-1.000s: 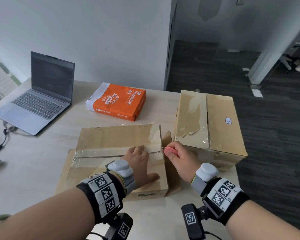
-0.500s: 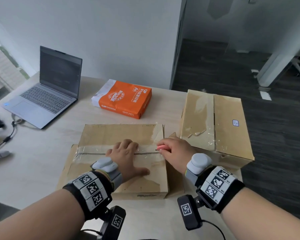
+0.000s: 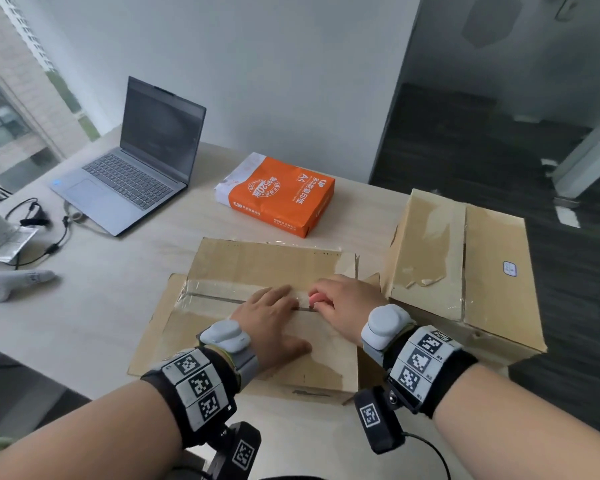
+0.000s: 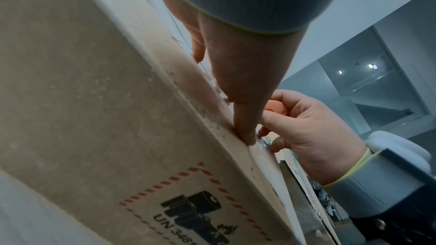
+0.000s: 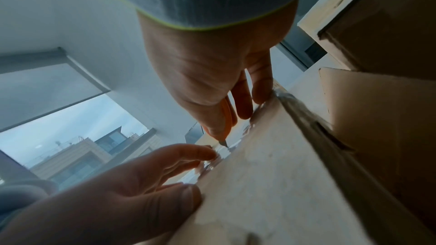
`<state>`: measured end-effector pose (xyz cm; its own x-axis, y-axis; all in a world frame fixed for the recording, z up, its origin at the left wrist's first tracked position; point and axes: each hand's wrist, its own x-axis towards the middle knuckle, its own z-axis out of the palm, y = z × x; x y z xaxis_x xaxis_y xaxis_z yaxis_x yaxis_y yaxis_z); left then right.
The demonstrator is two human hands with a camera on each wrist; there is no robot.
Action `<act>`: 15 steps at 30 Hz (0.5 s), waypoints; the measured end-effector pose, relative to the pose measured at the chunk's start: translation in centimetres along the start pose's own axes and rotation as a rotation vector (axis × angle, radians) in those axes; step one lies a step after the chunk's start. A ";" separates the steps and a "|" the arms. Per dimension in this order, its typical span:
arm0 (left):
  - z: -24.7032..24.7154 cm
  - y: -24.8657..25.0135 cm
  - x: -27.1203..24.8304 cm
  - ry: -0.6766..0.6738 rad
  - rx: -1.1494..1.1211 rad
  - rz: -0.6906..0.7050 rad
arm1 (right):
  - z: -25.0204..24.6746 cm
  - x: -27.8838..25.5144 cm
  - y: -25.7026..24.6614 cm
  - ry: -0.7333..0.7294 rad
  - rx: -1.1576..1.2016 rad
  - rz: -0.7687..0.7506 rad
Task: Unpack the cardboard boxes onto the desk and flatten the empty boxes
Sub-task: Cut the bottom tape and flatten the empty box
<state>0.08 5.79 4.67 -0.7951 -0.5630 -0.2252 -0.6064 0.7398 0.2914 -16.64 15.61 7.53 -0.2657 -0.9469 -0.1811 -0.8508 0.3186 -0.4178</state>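
A taped cardboard box (image 3: 257,268) lies on a flattened sheet of cardboard (image 3: 153,327) on the desk in front of me. My left hand (image 3: 274,318) presses flat on the box's lid, fingers spread by the taped seam (image 3: 215,298). My right hand (image 3: 343,306) grips a small orange cutter (image 3: 315,298); its blade (image 5: 224,143) touches the tape on the seam, just right of the left fingertips (image 5: 207,153). The box's near side carries a printed battery label (image 4: 200,210). A second, larger taped box (image 3: 465,268) stands to the right.
An orange pack of A4 paper (image 3: 278,195) lies behind the box. An open laptop (image 3: 136,161) sits at the back left, with cables (image 3: 49,233) and a white controller (image 3: 11,282) at the left edge. The desk ends just right of the larger box, over dark floor.
My right hand has drawn the cutter leftward along the seam from the box's right edge and now meets the left fingers. The left hand stays pressed on the lid; my head has lifted.
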 end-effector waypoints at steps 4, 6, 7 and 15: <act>0.1 -0.1 -0.2 -0.005 -0.009 0.007 | 0.4 0.5 -0.2 -0.057 -0.127 -0.075; -0.1 0.0 -0.2 -0.008 -0.006 0.011 | 0.2 0.7 -0.3 -0.078 -0.153 -0.091; -0.1 0.0 -0.2 -0.010 -0.004 0.010 | 0.0 0.7 -0.3 -0.089 -0.165 -0.092; -0.7 -0.1 -0.1 -0.058 0.043 0.011 | -1.7 -0.3 1.2 -0.136 -0.153 -0.044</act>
<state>0.24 5.49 5.33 -0.7996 -0.5331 -0.2765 -0.5958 0.7619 0.2539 -18.35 16.18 8.56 -0.1723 -0.9419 -0.2883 -0.9221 0.2572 -0.2892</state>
